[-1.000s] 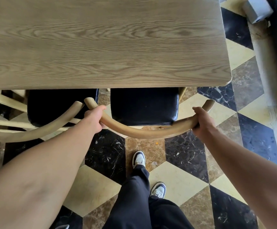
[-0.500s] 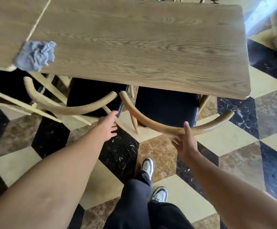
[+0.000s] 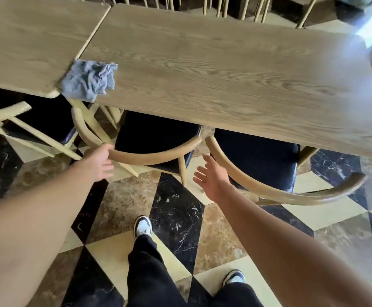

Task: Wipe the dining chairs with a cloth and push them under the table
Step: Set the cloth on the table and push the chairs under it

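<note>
A crumpled blue-grey cloth (image 3: 89, 79) lies on the near edge of the wooden table (image 3: 225, 69), at the seam between two tabletops. Two pale wooden chairs with dark seats stand partly under the table. My left hand (image 3: 99, 162) touches the curved back rail of the middle chair (image 3: 149, 156), fingers relaxed. My right hand (image 3: 211, 176) hovers with spread fingers, holding nothing, just left of the curved back rail of the right chair (image 3: 291, 193).
A third chair (image 3: 21, 127) stands at the left under the neighbouring tabletop. More chair backs (image 3: 225, 7) line the table's far side. My legs and shoes (image 3: 143, 227) stand on a black, cream and brown marble floor.
Both hands have let go of the right chair's back rail. The view has swung left and back, bringing the cloth into sight. My left hand now touches the middle chair's rail.
</note>
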`<action>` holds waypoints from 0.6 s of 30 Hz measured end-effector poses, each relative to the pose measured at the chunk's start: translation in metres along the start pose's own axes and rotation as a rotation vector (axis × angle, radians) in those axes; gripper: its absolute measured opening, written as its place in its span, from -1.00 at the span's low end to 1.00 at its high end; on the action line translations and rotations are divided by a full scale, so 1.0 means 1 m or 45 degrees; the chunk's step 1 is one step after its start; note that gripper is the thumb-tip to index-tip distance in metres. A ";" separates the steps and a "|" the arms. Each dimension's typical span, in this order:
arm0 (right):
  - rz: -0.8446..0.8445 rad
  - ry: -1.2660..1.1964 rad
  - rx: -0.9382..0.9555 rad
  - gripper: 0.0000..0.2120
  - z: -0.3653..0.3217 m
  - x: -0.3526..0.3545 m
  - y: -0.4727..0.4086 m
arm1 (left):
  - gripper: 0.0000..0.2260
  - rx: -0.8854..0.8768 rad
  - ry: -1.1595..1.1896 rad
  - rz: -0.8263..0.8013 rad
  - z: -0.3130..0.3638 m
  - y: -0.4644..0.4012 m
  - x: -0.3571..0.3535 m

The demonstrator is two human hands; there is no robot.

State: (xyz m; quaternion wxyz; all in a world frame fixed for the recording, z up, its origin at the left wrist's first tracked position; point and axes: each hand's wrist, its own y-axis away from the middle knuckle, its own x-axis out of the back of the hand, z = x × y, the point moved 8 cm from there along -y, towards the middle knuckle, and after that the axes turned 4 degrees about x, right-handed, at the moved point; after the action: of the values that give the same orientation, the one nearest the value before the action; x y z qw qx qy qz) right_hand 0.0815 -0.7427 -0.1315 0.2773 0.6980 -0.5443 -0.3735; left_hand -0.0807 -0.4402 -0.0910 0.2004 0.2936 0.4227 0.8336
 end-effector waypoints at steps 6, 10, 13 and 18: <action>0.182 0.043 -0.088 -0.50 0.023 -0.101 -0.031 | -0.52 0.088 0.053 -0.075 0.049 -0.089 0.065; 0.497 -0.093 -0.138 -0.61 0.029 -0.121 -0.036 | -0.47 0.161 0.141 -0.188 0.075 -0.134 0.083; 0.600 -0.186 -0.166 -0.59 0.030 -0.126 -0.036 | -0.49 0.191 0.167 -0.258 0.089 -0.150 0.074; 0.634 -0.310 -0.208 -0.67 0.029 -0.130 -0.043 | -0.53 0.231 0.210 -0.219 0.095 -0.171 0.067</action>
State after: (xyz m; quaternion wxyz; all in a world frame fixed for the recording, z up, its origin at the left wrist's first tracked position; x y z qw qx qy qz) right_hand 0.0645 -0.6061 -0.1535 0.3483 0.4684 -0.6964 -0.4176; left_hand -0.0538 -0.2489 -0.1655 0.2082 0.2036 0.5348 0.7932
